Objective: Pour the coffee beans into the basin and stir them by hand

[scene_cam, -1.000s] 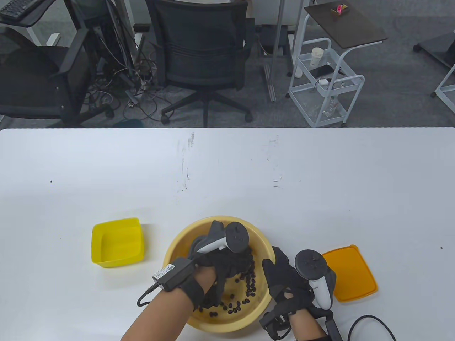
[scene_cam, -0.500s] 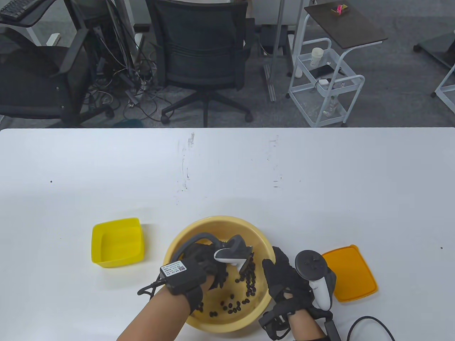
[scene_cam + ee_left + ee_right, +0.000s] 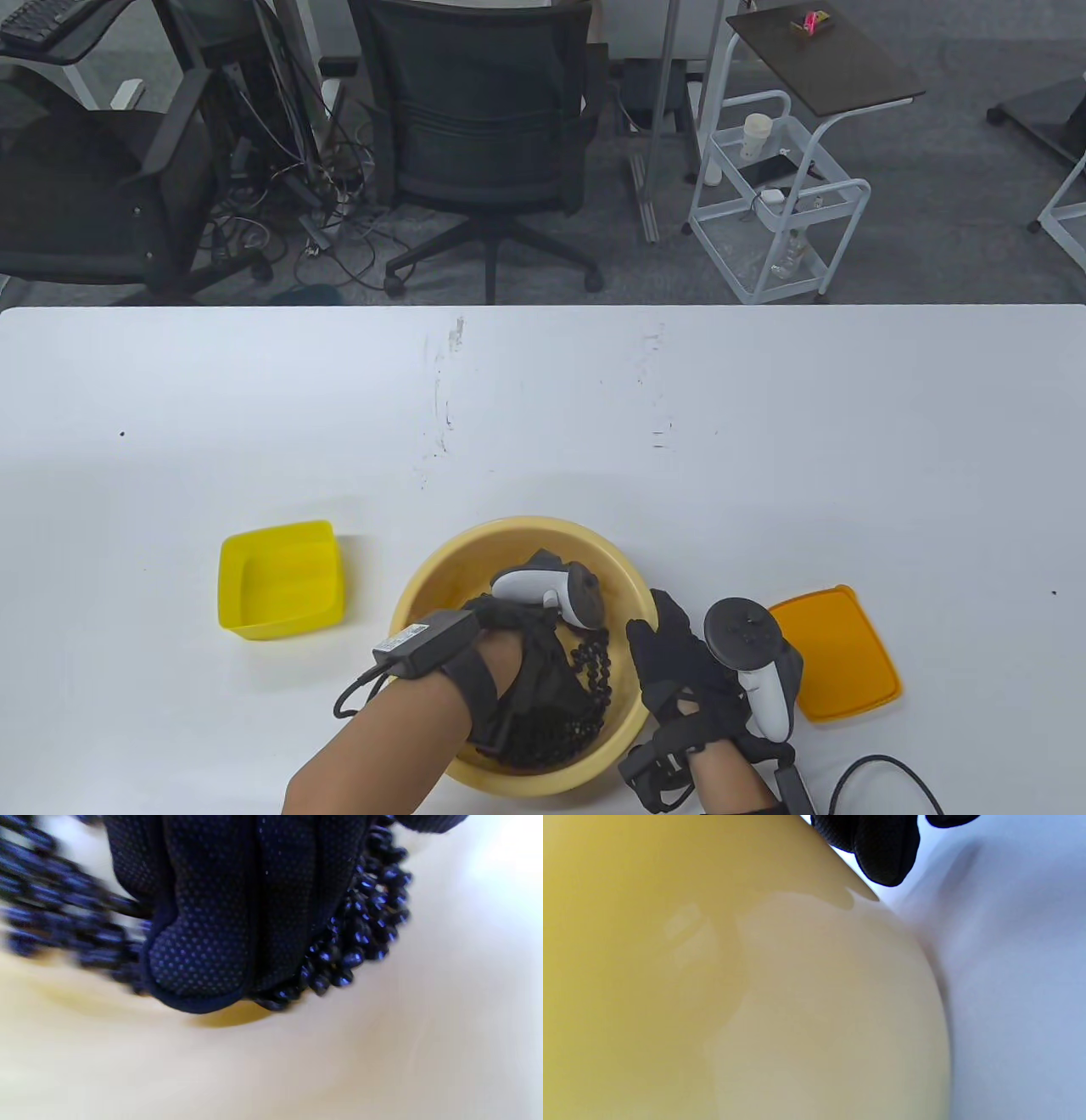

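The yellow basin (image 3: 424,594) stands near the table's front edge. My left hand (image 3: 530,675) is down inside it, palm low, its gloved fingers (image 3: 212,921) held together on the basin floor (image 3: 297,1069). They push against dark coffee beans (image 3: 365,916). The beans (image 3: 594,671) are bunched along the hand's right side and near edge. My right hand (image 3: 674,662) lies with straight fingers against the basin's outer right wall (image 3: 712,984); one fingertip (image 3: 882,853) shows above that wall.
An empty yellow box (image 3: 282,580) sits on the table left of the basin. Right of my right hand lies an orange lid (image 3: 836,654). A black cable (image 3: 882,772) loops at the front right. White tabletop (image 3: 543,407) stretches beyond the basin.
My left hand has swept round inside the basin toward its near side, gathering the scattered beans into a heap beside it. My right hand and the basin stay put.
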Tool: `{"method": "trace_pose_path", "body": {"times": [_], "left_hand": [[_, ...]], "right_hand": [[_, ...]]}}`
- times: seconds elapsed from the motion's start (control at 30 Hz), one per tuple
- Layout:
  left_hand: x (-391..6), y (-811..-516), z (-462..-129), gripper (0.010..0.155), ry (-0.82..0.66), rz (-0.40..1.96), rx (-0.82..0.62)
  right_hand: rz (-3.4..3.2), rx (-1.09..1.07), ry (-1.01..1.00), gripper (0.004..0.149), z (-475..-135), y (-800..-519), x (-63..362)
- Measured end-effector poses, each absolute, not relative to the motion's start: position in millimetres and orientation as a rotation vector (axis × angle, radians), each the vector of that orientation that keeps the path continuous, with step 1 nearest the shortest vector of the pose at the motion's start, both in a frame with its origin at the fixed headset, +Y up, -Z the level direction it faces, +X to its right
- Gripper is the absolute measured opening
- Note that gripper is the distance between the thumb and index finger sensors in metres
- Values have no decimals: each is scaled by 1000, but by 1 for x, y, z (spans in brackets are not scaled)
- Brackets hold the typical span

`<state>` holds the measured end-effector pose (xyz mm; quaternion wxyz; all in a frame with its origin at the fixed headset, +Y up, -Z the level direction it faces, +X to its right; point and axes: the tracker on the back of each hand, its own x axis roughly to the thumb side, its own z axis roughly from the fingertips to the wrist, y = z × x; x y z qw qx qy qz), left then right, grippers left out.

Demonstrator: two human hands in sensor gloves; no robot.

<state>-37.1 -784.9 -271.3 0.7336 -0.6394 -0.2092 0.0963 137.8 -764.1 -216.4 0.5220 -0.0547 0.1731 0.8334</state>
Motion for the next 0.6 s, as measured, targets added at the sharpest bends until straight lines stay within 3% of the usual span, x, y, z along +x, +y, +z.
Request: {"method": "trace_pose_path", "body": {"times": [0.17, 0.3, 0.43, 0.6], "left_hand": [[-31, -781, -283, 66, -507, 507, -1327], [-42, -766, -295, 67, -432, 592, -1079], [-48, -748, -297, 63, -424, 417, -766], [-42, -740, -288, 60, -518, -12, -581]], "right_hand": [[2001, -128, 415, 63, -216, -764, 138], [1995, -126, 418, 63, -216, -764, 137], [1990, -125, 418, 63, -216, -764, 137], [1989, -125, 418, 63, -216, -764, 137]]}}
